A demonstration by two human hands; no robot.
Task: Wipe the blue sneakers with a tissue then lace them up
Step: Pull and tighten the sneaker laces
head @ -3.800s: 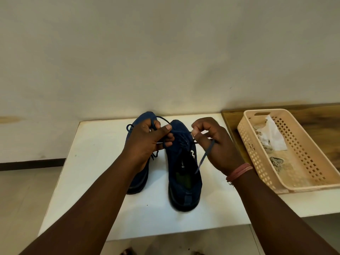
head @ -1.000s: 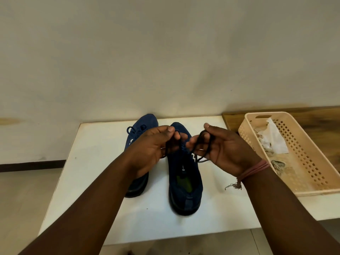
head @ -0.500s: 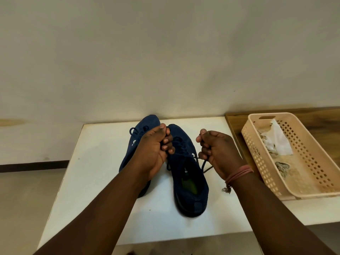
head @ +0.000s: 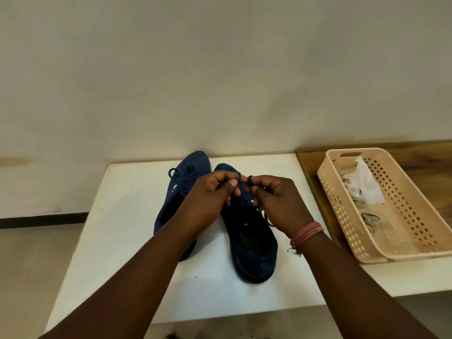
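The blue sneakers stood side by side on the white desk (head: 117,231), toes toward the far wall, the right sneaker (head: 254,250) nearer the camera than the left sneaker (head: 181,182), whose lace was already tied in a bow. Both hands met over the tongue of the right sneaker: the left hand (head: 208,199) had its fingers curled and pinched one dark loop of the lace (head: 244,182), and the right hand (head: 276,199), with a pink band (head: 308,233) round its wrist, pinched the other loop just beside it. A free lace end hung down the right side of that shoe. To the right, a beige perforated basket (head: 342,211) lay partly on the desk and partly on a wooden surface (head: 310,165), holding a crumpled white tissue (head: 364,187) at its far end.
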